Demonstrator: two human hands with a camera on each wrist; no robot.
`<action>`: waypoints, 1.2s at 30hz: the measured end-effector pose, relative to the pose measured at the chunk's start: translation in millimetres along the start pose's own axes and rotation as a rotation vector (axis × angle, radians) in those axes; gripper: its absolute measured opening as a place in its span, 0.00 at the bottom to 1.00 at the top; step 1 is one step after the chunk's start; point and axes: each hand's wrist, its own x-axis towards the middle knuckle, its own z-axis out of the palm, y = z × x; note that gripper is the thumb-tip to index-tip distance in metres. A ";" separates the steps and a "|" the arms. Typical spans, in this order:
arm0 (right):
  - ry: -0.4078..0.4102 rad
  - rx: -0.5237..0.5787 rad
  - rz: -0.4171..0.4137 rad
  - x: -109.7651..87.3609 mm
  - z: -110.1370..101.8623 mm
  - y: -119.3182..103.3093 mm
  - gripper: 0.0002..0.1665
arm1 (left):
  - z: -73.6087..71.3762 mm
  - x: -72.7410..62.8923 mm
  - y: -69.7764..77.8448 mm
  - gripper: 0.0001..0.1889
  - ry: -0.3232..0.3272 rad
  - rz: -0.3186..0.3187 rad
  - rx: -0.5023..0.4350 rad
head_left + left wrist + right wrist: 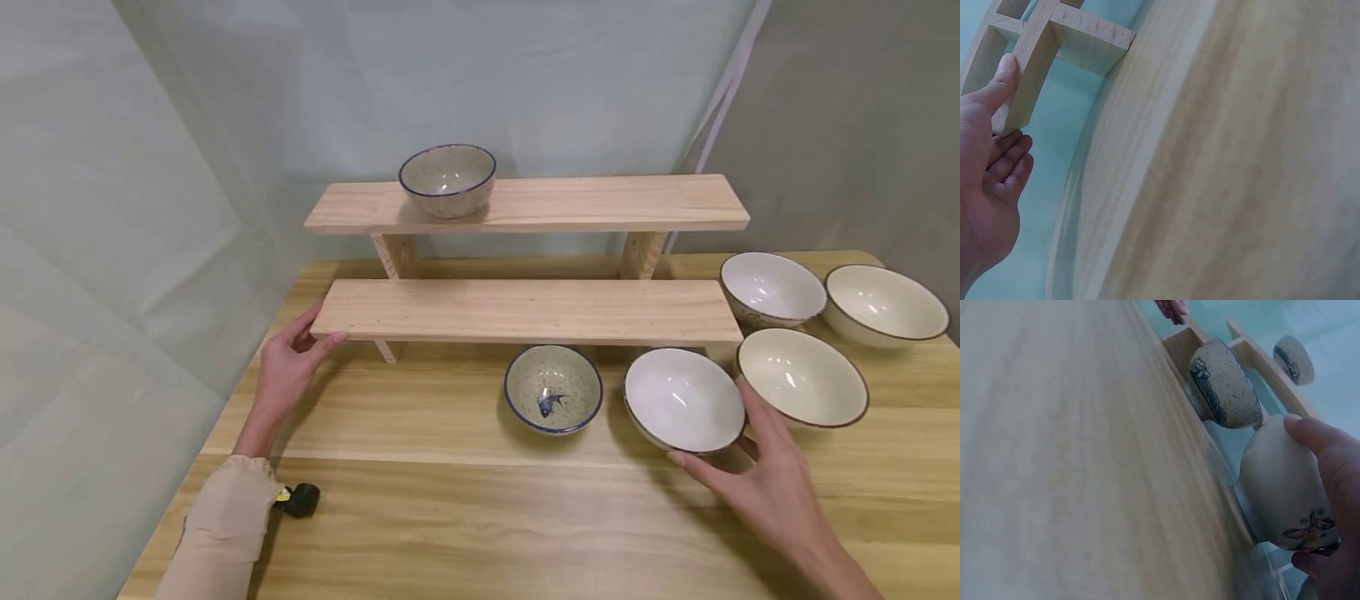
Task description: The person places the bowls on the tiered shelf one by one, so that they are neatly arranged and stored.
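My left hand (288, 367) grips the left end of the lower board of a two-tier wooden shelf (525, 310). In the left wrist view, the thumb lies on the board's edge and the fingers curl at its end. At the front right, my right hand (768, 475) holds a white bowl (684, 400) by its side, thumb in front. The right wrist view shows a painted motif on this bowl's outside, with its foot at the tabletop. Just left of it, a speckled blue-rimmed bowl (553, 390) with a blue fish inside sits on the table.
Another speckled blue-rimmed bowl (448, 182) stands on the upper board, left of its middle. To the right of the shelf are a white bowl (772, 287) and two cream bowls (885, 304) with dark rims. A small black object (303, 500) is by the left sleeve.
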 end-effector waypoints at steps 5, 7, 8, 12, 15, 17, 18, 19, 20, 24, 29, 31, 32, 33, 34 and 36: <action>-0.024 -0.029 0.002 4.9 0.2 1.8 0.77 | -0.1 -0.3 -0.1 0.37 -0.005 0.001 -0.002; -0.039 -0.058 0.024 6.0 0.0 2.6 0.77 | 0.2 -0.1 0.2 0.37 -0.007 0.001 -0.003; -0.055 -0.065 0.040 6.4 -0.3 3.1 0.77 | 0.3 -0.1 0.3 0.37 -0.007 -0.001 -0.004; -0.122 -0.078 0.115 7.6 -1.2 4.9 0.79 | 0.5 0.3 0.7 0.37 -0.009 -0.010 -0.016; -0.154 -0.068 0.146 8.4 -1.6 7.0 0.81 | -0.1 0.2 0.8 0.37 -0.012 -0.010 -0.023; -0.166 -0.061 0.157 9.1 -1.7 8.0 0.81 | -0.5 -0.1 1.3 0.37 -0.012 -0.008 -0.023; -0.171 -0.055 0.162 9.3 -1.7 8.3 0.82 | -0.6 -0.2 1.5 0.38 -0.011 -0.007 -0.023; -0.176 -0.052 0.165 9.7 -1.6 8.5 0.82 | -0.7 -0.3 1.5 0.38 -0.010 -0.007 -0.021; -0.180 -0.046 0.168 9.9 -1.6 8.7 0.82 | -0.7 -0.3 1.5 0.38 -0.008 -0.007 -0.020; -0.181 -0.012 0.163 11.4 -1.4 9.0 0.81 | 0.2 -0.7 0.6 0.38 -0.007 -0.007 0.001; -0.164 0.003 0.151 12.1 -0.7 9.8 0.80 | 1.4 -1.2 -0.6 0.38 -0.003 0.003 0.019; -0.156 -0.001 0.150 11.8 -0.3 10.3 0.80 | 1.5 -1.1 -0.9 0.38 -0.002 0.005 0.016; -0.153 -0.001 0.149 11.7 0.0 10.5 0.80 | 1.4 -1.0 -0.9 0.38 -0.002 0.004 0.014; -0.149 -0.002 0.148 11.6 0.1 10.7 0.80 | 1.3 -0.9 -0.8 0.38 -0.003 0.004 0.012; -0.147 -0.001 0.146 11.5 0.3 10.9 0.80 | 1.1 -0.8 -0.8 0.38 -0.004 0.001 0.010; -0.147 0.003 0.145 11.5 0.4 11.0 0.80 | 0.7 -0.8 -0.2 0.38 -0.005 -0.004 0.008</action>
